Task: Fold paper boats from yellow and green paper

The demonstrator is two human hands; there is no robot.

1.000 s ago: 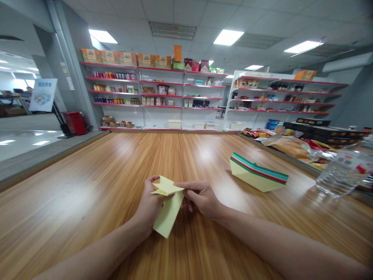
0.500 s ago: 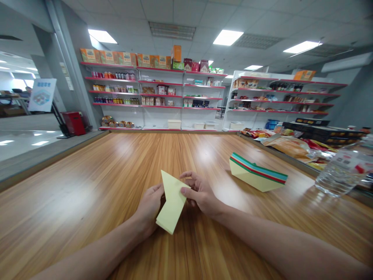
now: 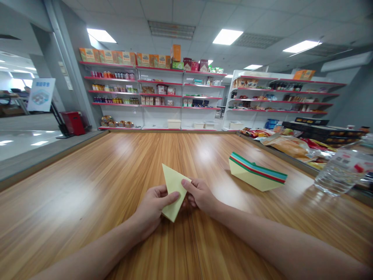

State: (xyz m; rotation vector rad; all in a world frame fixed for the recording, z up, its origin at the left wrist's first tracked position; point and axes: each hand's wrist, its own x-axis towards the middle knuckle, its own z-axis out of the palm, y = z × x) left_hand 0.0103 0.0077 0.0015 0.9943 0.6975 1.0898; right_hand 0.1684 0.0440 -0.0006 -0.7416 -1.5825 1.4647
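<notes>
Paper (image 3: 172,181), pale yellow and folded, with a sharp point at its far end, is gripped between my two hands, just in front of me over the worktop (image 3: 116,171). My left hand (image 3: 154,204) pinches it low, thumb flat across the face; my right hand (image 3: 202,195) nips the right edge, thumb on top. I judge this to be a folding step, the layers being shaped between thumbs and fingers. As I read it, the next move calls for lined-up edges and even thumb pressure, since paper creases easily in the wrong place. Most of my fingers are hidden behind the paper, so I can't tell how its underside lies or whether a flap is tucked there. To the right, well apart, sits a boat-shaped piece (image 3: 253,175) with striped edges, its far side mostly out of sight; the packets (image 3: 294,147) beyond blur together.
</notes>
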